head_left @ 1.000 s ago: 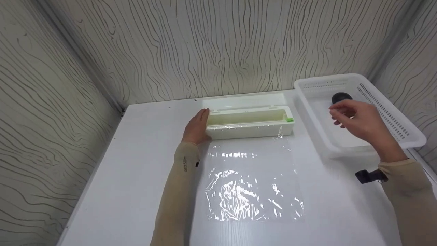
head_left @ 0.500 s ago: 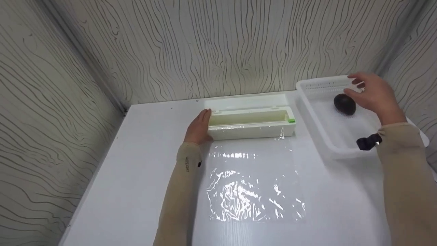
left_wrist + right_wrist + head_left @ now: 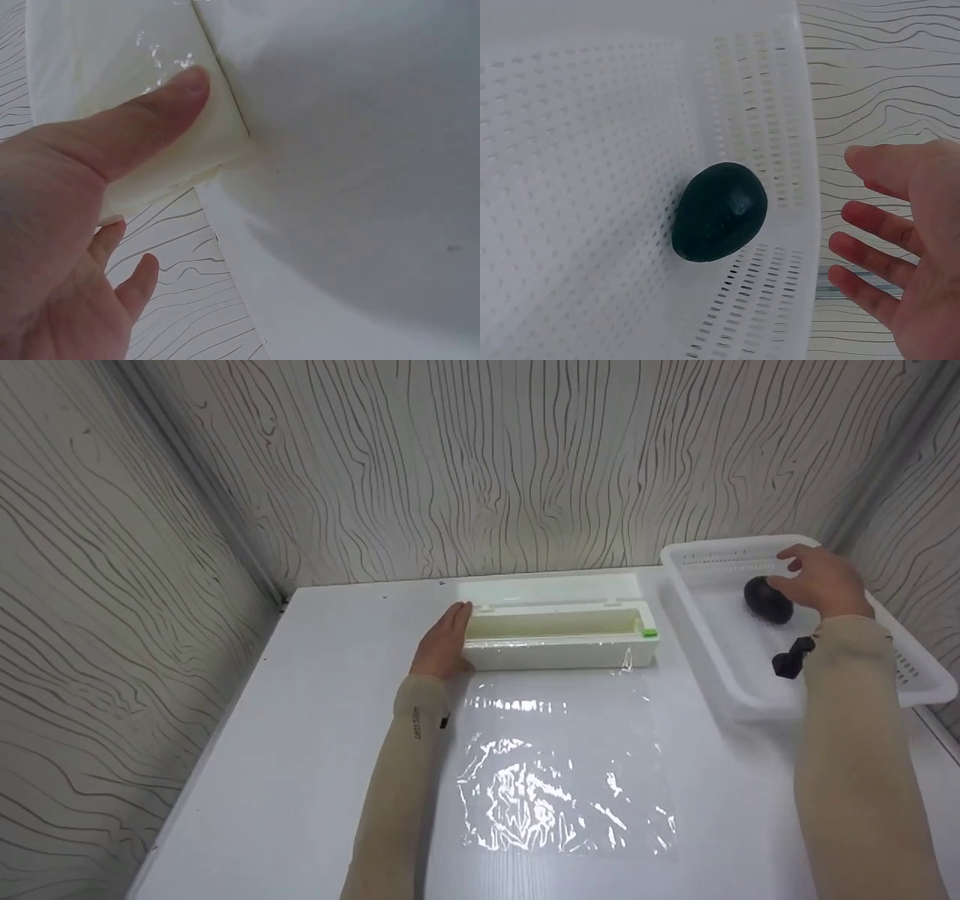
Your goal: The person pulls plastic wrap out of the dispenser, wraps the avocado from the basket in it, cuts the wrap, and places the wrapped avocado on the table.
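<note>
My left hand (image 3: 441, 645) grips the left end of a long white cling film dispenser (image 3: 559, 655), thumb on its front in the left wrist view. The dispenser's lid is up and its hollow trough shows. From its front edge a sheet of clear cling film (image 3: 562, 769) lies spread over the table, wrinkled toward the near end. My right hand (image 3: 825, 582) hovers over the white basket (image 3: 709, 660), fingers spread and holding nothing. Just left of its thumb a dark, egg-shaped avocado (image 3: 720, 212) rests in the basket, apart from the fingers in the right wrist view.
The white table (image 3: 300, 735) ends at wood-grain panels (image 3: 487, 465) behind and at both sides. A small green tab (image 3: 649, 634) sits at the dispenser's right end. The basket's slotted walls rise around the avocado.
My right hand has moved from left over the avocado to its right side, with the fingers spreading. The left hand keeps its grip on the dispenser. The head view has shifted slightly.
</note>
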{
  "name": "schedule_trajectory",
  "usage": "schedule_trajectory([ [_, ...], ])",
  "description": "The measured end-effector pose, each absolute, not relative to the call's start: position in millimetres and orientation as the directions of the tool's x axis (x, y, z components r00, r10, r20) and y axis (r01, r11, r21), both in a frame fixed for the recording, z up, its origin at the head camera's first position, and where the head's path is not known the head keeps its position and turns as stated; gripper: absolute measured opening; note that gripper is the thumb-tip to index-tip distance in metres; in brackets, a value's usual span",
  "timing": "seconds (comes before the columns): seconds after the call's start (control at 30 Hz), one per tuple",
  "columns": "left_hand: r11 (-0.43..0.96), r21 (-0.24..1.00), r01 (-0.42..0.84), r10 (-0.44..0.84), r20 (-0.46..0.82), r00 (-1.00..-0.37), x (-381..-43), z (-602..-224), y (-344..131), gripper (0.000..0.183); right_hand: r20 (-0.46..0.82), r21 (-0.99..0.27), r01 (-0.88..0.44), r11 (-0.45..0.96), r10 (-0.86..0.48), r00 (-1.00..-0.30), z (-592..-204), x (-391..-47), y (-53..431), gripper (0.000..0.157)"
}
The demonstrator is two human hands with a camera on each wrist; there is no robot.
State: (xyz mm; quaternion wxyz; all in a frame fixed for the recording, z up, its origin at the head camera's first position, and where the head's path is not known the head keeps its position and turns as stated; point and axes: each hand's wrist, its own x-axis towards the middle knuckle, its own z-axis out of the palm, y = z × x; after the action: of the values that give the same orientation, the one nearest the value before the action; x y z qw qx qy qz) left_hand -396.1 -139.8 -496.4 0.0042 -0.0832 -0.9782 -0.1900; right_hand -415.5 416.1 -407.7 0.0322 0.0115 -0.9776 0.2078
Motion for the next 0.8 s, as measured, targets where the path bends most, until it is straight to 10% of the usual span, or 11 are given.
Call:
schedule_trajectory([
  [0.8,0.911,0.387,0.142,0.146,0.021,-0.989,-399.3,-499.9,-139.4,0.12,-0.09,-0.459,-0.047,0.887,-0.099,-0.991,-454.9,-435.4,428.1,0.07],
])
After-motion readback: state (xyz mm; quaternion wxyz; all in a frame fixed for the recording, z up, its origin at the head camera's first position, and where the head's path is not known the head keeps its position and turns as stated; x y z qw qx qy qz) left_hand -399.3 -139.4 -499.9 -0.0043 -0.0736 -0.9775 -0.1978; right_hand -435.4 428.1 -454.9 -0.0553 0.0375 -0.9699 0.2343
